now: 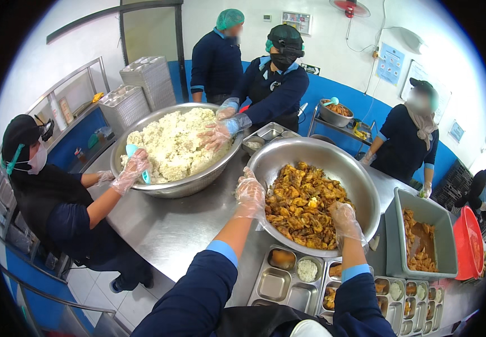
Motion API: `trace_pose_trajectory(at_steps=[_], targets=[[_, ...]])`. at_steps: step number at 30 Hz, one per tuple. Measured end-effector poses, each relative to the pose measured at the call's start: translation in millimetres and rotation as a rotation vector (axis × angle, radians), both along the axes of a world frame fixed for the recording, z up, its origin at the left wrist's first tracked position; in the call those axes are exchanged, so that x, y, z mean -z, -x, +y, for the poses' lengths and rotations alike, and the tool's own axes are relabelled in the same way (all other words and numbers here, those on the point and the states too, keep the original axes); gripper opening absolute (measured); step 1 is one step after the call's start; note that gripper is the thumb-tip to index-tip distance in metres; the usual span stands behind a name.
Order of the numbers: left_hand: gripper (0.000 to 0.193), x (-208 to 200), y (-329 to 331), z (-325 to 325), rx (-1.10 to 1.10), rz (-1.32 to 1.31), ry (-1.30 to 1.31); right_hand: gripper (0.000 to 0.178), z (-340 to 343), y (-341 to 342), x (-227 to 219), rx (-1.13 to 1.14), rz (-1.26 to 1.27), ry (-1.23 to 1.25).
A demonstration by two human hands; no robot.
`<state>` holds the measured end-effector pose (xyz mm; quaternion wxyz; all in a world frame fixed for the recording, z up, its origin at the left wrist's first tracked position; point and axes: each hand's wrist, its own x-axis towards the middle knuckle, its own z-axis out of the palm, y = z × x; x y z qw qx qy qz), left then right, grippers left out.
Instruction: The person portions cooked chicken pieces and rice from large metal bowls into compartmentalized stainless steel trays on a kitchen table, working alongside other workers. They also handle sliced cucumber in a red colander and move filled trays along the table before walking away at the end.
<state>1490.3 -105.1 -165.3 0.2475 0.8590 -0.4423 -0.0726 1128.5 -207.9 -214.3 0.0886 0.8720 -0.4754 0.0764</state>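
A wide steel bowl (pixel 361 185) in front of me holds browned, sauced pieces that look like chicken (pixel 304 210). My left hand (pixel 251 194), in a clear plastic glove, is closed on the bowl's left rim. My right hand (pixel 347 222), gloved the same way, reaches inside at the right with its fingers curled down at the pieces. What those fingers hold, if anything, is hidden. Below the bowl, near my body, sit steel compartment trays; the nearest tray (pixel 274 283) has white rice (pixel 307 270) and a brown piece (pixel 282 259) in separate compartments.
At left stands a large bowl of rice (pixel 175 146), worked by a person with a turquoise scoop (pixel 132 150) and a second gloved person opposite. A grey tub (pixel 393 241) with more pieces and a red basin (pixel 467 247) are at right. More filled trays (pixel 414 306) line the front edge.
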Motion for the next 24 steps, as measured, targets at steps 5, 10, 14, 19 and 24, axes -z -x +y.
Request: trace_pose_trajectory(at_steps=[5, 10, 14, 19, 24], targets=[[0.089, 0, 1, -1, 0.004, -0.028, -0.013, 0.023, -8, 3, 13, -0.058, -0.180, 0.014], [0.085, 2, 1, 0, -0.017, -0.005, 0.030, 0.026, -20, 7, 24, -0.093, -0.131, 0.046], [0.083, -4, 3, 2, -0.017, 0.007, 0.023, 0.024, -19, 4, 18, -0.111, -0.019, 0.057], [0.084, -8, 4, 4, -0.019, 0.030, 0.014, 0.025, -11, 0, 10, -0.097, -0.040, 0.040], [0.084, -3, 2, 2, -0.013, 0.014, 0.025, 0.023, -12, 1, 10, -0.108, -0.110, 0.049]])
